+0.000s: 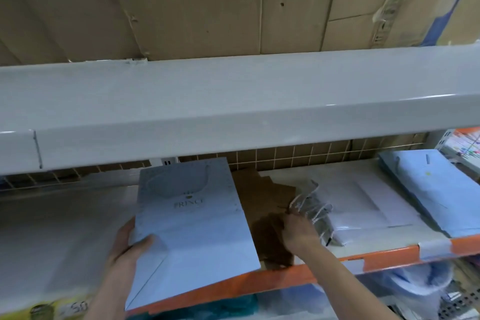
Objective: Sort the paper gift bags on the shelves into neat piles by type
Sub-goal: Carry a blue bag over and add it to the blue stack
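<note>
A pale blue gift bag (192,226) printed "PRINCE" lies flat on the shelf (298,275), its bottom overhanging the orange front edge. My left hand (130,244) grips its lower left corner, thumb on top. My right hand (298,234) reaches to the handle end of a wrapped white bag pile (363,205) and is curled at its white cord handles (309,202). Brown paper bags (265,205) lie between the blue bag and the white pile. A light blue bag pile (436,195) lies at the far right.
The grey upper shelf (233,101) hangs low over the work area, with cardboard boxes (207,2) on it. A wire grid backs the shelf. More goods show below the orange edge and at the right edge.
</note>
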The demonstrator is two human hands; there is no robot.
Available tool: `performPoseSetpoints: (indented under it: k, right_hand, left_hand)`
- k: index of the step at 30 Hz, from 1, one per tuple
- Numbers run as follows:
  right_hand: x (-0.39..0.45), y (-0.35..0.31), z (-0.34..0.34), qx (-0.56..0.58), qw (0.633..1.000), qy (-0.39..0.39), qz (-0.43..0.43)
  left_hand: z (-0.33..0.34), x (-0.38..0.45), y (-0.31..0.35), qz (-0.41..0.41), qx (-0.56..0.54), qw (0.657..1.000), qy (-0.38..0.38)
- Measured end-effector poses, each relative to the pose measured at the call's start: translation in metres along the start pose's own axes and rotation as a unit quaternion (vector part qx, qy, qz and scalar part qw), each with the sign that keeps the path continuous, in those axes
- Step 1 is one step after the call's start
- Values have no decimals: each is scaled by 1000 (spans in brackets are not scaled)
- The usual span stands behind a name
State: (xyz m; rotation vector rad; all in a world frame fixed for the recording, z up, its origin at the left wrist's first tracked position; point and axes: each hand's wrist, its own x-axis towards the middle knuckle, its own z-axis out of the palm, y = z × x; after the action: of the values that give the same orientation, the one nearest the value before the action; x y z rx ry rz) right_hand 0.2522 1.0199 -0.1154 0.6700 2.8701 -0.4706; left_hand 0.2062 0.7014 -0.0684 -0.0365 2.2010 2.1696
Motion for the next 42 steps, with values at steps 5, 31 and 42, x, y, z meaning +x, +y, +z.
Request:
performPoseSetpoints:
  k: [5, 31, 42]
  right_hand:
    - [-3, 21, -23, 159, 986, -32, -28]
    - [-3, 399, -137, 477, 869, 97, 84]
    - [11, 491, -150, 451, 859, 177, 165]
  left_hand:
    - [37, 7, -1, -7, 73, 997, 2]
    - [470, -110, 2, -69, -128, 980, -132]
    - [587, -110, -42, -28, 88, 969, -228]
